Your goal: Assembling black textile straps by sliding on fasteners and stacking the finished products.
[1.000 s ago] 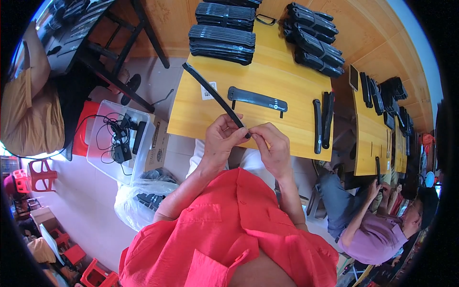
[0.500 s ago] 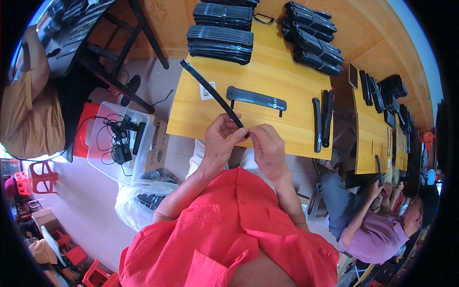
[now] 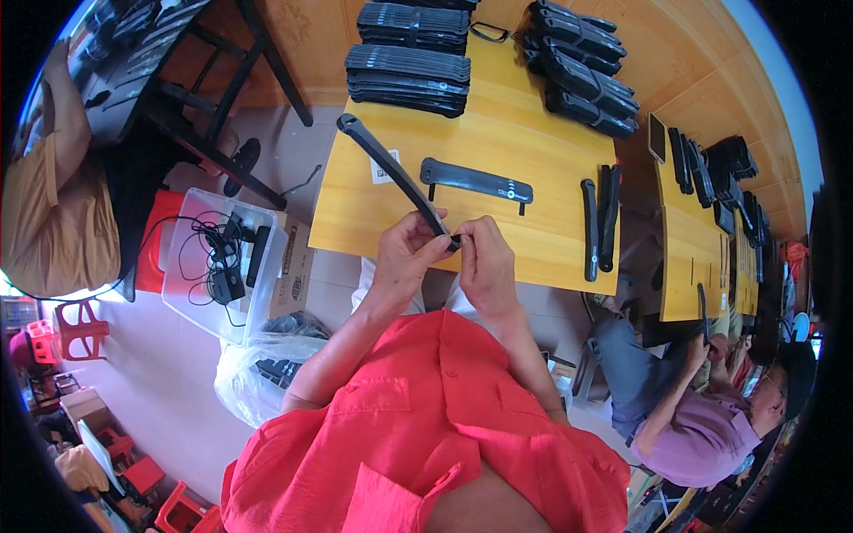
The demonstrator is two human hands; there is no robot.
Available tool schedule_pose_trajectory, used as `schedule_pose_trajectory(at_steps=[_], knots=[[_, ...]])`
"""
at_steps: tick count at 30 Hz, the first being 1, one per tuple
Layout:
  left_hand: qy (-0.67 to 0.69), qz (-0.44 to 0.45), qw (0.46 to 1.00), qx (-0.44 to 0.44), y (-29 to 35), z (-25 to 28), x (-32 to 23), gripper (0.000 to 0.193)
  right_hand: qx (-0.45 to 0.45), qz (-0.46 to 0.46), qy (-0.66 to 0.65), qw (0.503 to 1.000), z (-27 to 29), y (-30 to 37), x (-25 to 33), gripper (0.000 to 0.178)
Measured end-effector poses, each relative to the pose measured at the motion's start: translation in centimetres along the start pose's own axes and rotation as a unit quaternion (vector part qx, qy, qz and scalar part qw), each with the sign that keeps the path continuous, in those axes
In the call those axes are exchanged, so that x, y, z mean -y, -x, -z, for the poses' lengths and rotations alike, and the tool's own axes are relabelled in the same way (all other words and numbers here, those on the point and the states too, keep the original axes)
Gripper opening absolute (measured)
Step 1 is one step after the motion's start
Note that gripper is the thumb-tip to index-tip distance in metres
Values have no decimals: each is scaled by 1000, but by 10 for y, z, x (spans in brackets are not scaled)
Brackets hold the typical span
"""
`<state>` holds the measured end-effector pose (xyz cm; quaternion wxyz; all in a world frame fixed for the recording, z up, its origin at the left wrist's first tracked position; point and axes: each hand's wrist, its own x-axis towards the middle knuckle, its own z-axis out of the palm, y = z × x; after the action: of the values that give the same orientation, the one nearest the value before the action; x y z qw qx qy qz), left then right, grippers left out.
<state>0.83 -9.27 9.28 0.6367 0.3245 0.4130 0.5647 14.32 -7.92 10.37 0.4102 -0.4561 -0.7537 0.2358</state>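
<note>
A long, narrow black strip (image 3: 387,165) with a rounded far end slants up and away from me over the table's near part. My left hand (image 3: 400,265) is closed round its lower end, thumb on top. The fingertips of my right hand (image 3: 487,268) pinch at that same end, where a small black tab shows; the fingers partly hide it. Beyond my hands, a similar wide black strip (image 3: 478,182) lies flat, with short black tabs sticking out from its near side. Several slim black strips (image 3: 590,231) lie toward the table's right edge.
Bundled stacks of black strips (image 3: 407,75) and more bundles (image 3: 586,75) stand at the back of the yellow table (image 3: 524,253). A clear bin (image 3: 191,289) with cables and a plastic bag (image 3: 244,386) are at left. One person (image 3: 697,426) sits at right, another (image 3: 67,213) at left.
The held strip has rolled to show more of its broad face. My right hand has shifted slightly left and up, closer to my left, and a small tab now shows between them.
</note>
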Motion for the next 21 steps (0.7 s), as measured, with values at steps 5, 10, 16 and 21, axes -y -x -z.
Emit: schedule_pose_trajectory(at_steps=[5, 10, 16, 21], knots=[[-18, 28, 999, 8, -1, 4, -6, 32, 42, 61, 26, 997, 2, 0, 8, 13], [-40, 78, 995, 40, -3, 7, -20, 33, 39, 56, 20, 997, 3, 1, 8, 14], [-46, 84, 994, 53, -1, 8, -15, 32, 7, 65, 35, 997, 1, -1, 2, 12], [-27, 87, 994, 61, 1, 1, -17, 28, 1, 65, 44, 997, 6, -9, -7, 12]])
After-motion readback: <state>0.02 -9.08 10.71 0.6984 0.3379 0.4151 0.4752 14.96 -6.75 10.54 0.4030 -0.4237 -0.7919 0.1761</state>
